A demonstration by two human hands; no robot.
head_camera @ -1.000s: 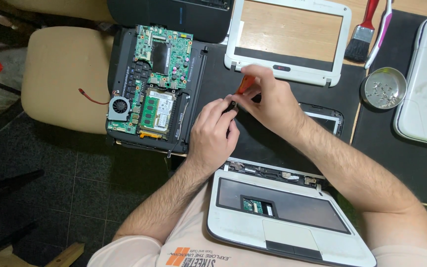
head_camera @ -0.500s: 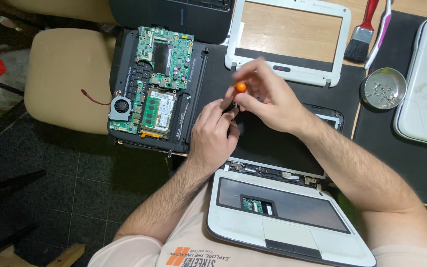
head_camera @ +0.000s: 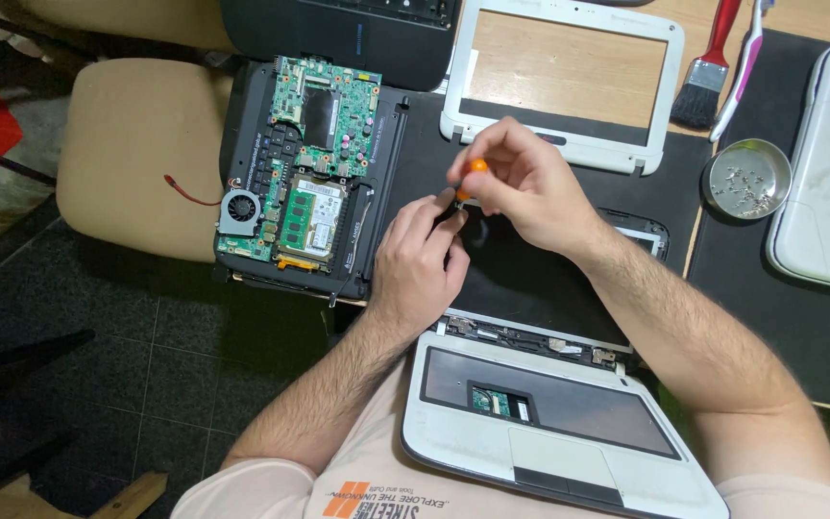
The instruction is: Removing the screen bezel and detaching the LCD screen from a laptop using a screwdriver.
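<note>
From up here I see my right hand [head_camera: 530,192] closed around an orange-handled screwdriver [head_camera: 473,173], its fingers wrapped together on the handle with the tip pointing down toward the dark screen panel [head_camera: 540,279] that lies flat in the middle of the desk [head_camera: 780,317]. My left hand [head_camera: 420,259] sits just beside it, palm down on the panel's left edge, fingers drawn together and pinched near the screwdriver's tip; I cannot tell whether they grip anything small there. Nearest my body lies the white laptop base [head_camera: 549,432] with its keyboard removed, touching the panel's hinge edge. To the left, an opened dark chassis with a green circuit board [head_camera: 314,163] and a small fan [head_camera: 239,210] rests partly over a beige chair seat [head_camera: 136,154]. Beyond my hands lies a white screen bezel [head_camera: 564,77], an empty frame showing the wood beneath. To the right stands a round metal dish of screws [head_camera: 747,179], with a red-handled brush [head_camera: 708,67] just behind it and a white laptop lid [head_camera: 828,173] at the far edge.
</note>
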